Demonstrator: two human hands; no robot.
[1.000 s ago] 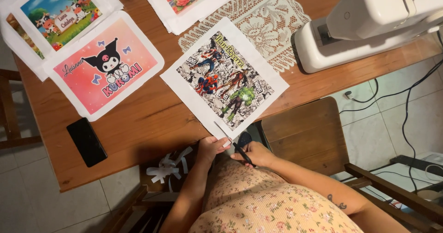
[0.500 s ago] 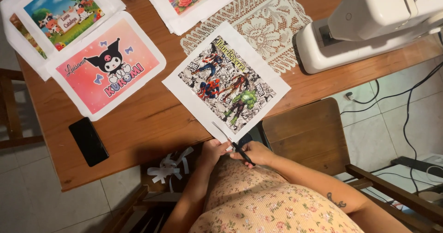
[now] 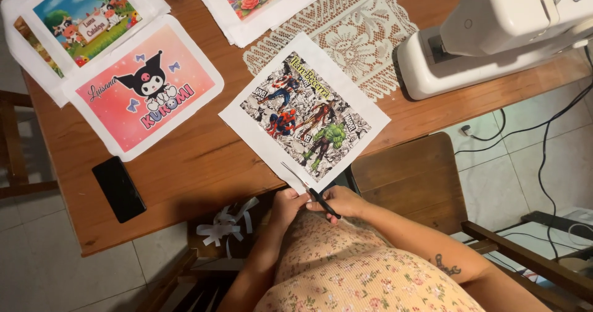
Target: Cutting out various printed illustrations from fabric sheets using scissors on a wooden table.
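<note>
White-bordered fabric print of comic heroes (image 3: pixel 306 117) overhangs the wooden tabletop (image 3: pixel 185 164) edge, where the right hand (image 3: pixel 343 201), its grip closed on black-handled scissors (image 3: pixel 309 188), trims the border while the left hand (image 3: pixel 287 202) pinches the edge; next, seemingly, steady feeding.

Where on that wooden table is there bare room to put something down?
Bare wood lies between the black phone, the pink printed sheet and the comic-print sheet. The far side is crowded by the lace doily and white sewing machine.

glossy printed sheet (image 3: pixel 306 117), smooth wooden table (image 3: pixel 204 164)
</note>
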